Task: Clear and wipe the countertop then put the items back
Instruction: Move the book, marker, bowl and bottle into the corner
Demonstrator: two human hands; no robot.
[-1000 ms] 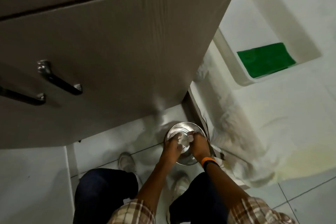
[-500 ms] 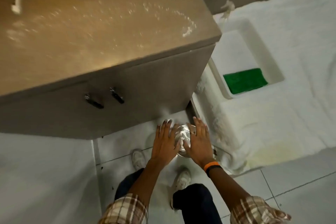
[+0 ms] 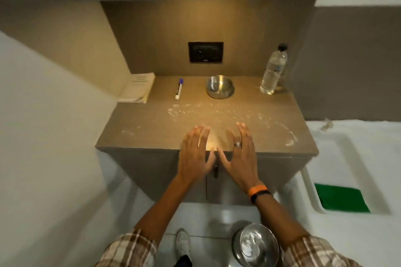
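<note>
A brown countertop [image 3: 152, 123] is dusted with white powder across its middle and right side. At its back stand a steel bowl [image 3: 219, 86], a purple-capped marker [image 3: 178, 89], a water bottle [image 3: 273, 69] and a stack of papers [image 3: 138, 88]. My left hand [image 3: 195, 154] and my right hand [image 3: 238, 154] hover side by side over the counter's front edge, palms down, fingers spread, holding nothing. On the floor below sits a steel bin [image 3: 256, 247] with crumpled white paper inside.
A white tray [image 3: 312, 193] holding a green sponge [image 3: 340, 198] rests on a white cloth to the right. A black wall socket [image 3: 205, 52] sits behind the counter. Cabinets hang overhead. My shoe [image 3: 182, 243] stands on the tiled floor.
The view has risen from the floor to the countertop. Both hands have left the steel bin, where they pressed white paper, and now hover open over the counter's front edge.
</note>
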